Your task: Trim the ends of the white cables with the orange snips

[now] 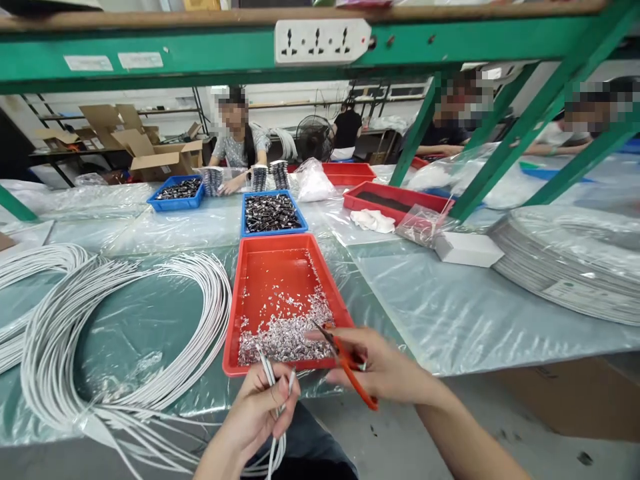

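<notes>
Several white cables (277, 447) are gripped in my left hand (265, 403), their cut ends poking up above the fingers. My right hand (383, 363) holds orange-handled scissors (347, 370), the dark blades pointing up and left over the near right of a red tray (231, 347). Small silvery foil-like scraps (280, 337) are heaped along the tray's near side. My left hand is just in front of the tray's near rim, the cable ends close to the scraps. A large coil of white cable (45, 340) lies on the table to the left.
Beyond the red tray stands a blue tray (243, 220) of dark metallic parts, another blue tray (201, 193) to its left. A long red tray (350, 200), a white box (467, 250) and a grey cable coil (525, 273) lie right. A green shelf frame (200, 57) crosses overhead. A co-worker (235, 147) sits opposite.
</notes>
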`<state>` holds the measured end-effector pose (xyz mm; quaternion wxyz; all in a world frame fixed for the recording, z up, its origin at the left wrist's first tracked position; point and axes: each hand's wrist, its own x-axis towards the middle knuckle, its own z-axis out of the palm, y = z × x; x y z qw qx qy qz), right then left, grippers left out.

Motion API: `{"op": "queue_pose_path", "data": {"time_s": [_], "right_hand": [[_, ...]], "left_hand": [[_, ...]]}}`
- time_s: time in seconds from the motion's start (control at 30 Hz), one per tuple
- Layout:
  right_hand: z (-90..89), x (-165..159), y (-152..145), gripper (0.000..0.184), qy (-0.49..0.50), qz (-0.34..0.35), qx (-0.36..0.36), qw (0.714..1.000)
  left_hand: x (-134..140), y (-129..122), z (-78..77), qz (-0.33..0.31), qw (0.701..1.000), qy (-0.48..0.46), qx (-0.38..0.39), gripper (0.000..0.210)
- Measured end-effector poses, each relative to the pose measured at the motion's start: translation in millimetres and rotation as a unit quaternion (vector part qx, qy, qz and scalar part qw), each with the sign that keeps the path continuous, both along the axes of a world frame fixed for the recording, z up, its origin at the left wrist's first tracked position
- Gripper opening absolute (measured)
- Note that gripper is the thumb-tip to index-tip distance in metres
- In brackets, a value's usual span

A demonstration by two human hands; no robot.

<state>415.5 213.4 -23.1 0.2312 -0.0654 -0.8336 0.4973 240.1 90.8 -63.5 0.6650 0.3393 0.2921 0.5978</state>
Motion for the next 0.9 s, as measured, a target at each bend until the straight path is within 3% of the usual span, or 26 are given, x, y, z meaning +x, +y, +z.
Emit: {"op": "queue_pose_path", "data": {"time_s": [0.07, 0.13, 0.3, 0.4, 0.5, 0.6, 0.7, 0.9], "right_hand": [[-3.9, -14.3, -1.8, 0.019, 0.061, 0.118, -0.117, 0.984], [-7.3, -27.4, -2.8, 0.012, 0.088, 0.186, -0.166, 0.964], [-23.4, -49.0, -2.4, 0.007, 0.120, 0.155, -0.247, 0.949], [-36.3, -58.2, -7.2, 0.014, 0.147, 0.164, -0.315, 0.923], [-42.7, -64.5, -16.0, 0.021, 0.177, 0.139, -0.360, 0.905], [-41.4, -65.8, -23.0, 0.024, 0.199, 0.042, -0.341, 0.918], [-38.0, -63.0, -25.2, 0.021, 0.209, -0.045, -0.261, 0.941], [-40.5, -56.0, -22.9, 0.006, 0.244, -0.076, -0.135, 0.957]], "left_hand": [[5.3, 1.2, -2.7, -0.032, 0.999, 0.023, -0.016, 0.023], [8.0, 2.8, -5.4, -0.068, 0.997, 0.031, -0.031, 0.028], [1.3, 4.5, -5.5, -0.094, 0.993, 0.008, -0.069, 0.032], [-1.9, 2.8, -3.3, -0.125, 0.990, -0.020, -0.069, 0.034], [-0.8, 1.4, -2.8, -0.069, 0.997, -0.001, -0.045, 0.032], [2.4, 1.6, -2.4, 0.034, 0.998, 0.047, -0.018, 0.028], [6.5, 1.7, 1.8, 0.108, 0.991, 0.084, -0.012, 0.032], [12.2, -0.6, 5.1, 0.165, 0.973, 0.163, -0.006, 0.035]]}}
